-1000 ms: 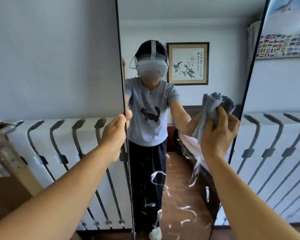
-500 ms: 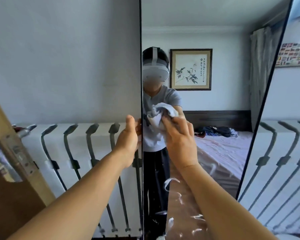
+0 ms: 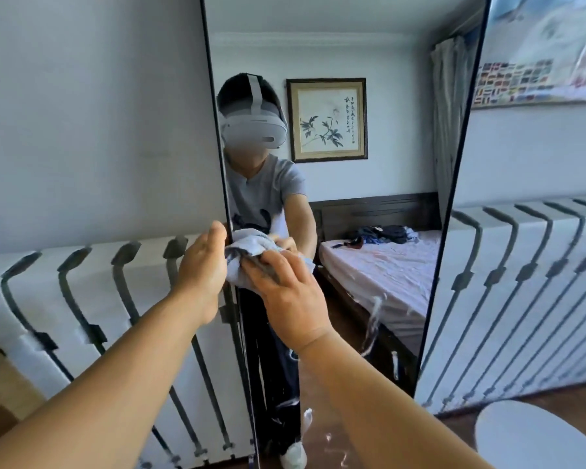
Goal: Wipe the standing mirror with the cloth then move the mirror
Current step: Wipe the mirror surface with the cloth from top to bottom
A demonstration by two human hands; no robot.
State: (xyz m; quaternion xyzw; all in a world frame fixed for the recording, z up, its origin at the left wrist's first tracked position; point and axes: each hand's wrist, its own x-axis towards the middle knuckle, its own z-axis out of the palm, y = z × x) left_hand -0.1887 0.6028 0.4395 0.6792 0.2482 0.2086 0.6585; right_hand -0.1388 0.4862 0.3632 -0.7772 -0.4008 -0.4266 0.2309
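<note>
A tall standing mirror (image 3: 369, 45) with a thin black frame stands in front of me and reflects a bedroom and a person wearing a headset. My left hand (image 3: 202, 272) grips the mirror's left edge at mid height. My right hand (image 3: 290, 292) presses a crumpled light-blue cloth (image 3: 247, 247) against the glass beside the left edge, right next to my left hand. White smears (image 3: 374, 316) streak the lower part of the glass.
A white panel with dark metal bars (image 3: 82, 299) runs along the wall behind the mirror on both sides. A poster (image 3: 538, 62) hangs at the upper right. A round white surface (image 3: 535, 434) sits at the lower right on the wooden floor.
My right hand has swept the cloth from the mirror's right edge to its left edge and then lower. My left hand has kept its grip on the frame.
</note>
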